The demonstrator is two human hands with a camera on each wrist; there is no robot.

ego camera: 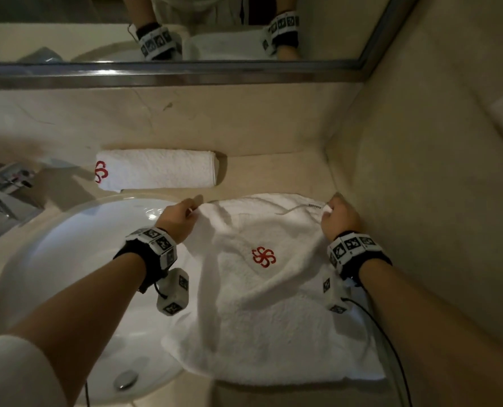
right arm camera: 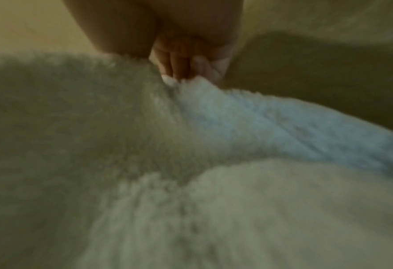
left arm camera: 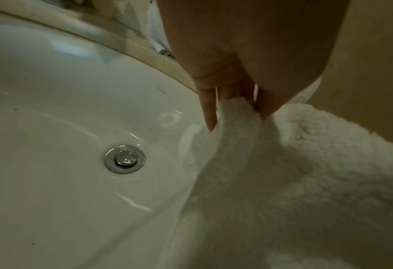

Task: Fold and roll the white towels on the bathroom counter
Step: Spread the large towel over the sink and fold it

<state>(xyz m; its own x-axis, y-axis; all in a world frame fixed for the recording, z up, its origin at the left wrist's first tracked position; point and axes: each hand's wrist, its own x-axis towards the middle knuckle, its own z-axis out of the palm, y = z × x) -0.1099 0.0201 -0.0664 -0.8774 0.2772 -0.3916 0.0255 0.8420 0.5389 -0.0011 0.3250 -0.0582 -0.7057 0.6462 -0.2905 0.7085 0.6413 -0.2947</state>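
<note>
A white towel (ego camera: 267, 304) with a red logo lies spread on the beige counter, its left part hanging over the sink. My left hand (ego camera: 182, 214) pinches its far left corner; in the left wrist view the left hand (left arm camera: 234, 107) has towel (left arm camera: 282, 182) bunched between thumb and fingers. My right hand (ego camera: 335, 214) pinches the far right corner by the wall; the blurred right wrist view shows the right hand (right arm camera: 186, 72) curled into the towel (right arm camera: 190, 163) edge. A second white towel (ego camera: 156, 170), rolled, lies at the back of the counter.
The white sink (ego camera: 53, 274) with its metal drain (ego camera: 125, 380) fills the left; the drain (left arm camera: 124, 158) also shows in the left wrist view. A chrome faucet (ego camera: 3, 192) stands far left. The mirror (ego camera: 171, 27) spans the back. A beige wall (ego camera: 435, 201) closes the right side.
</note>
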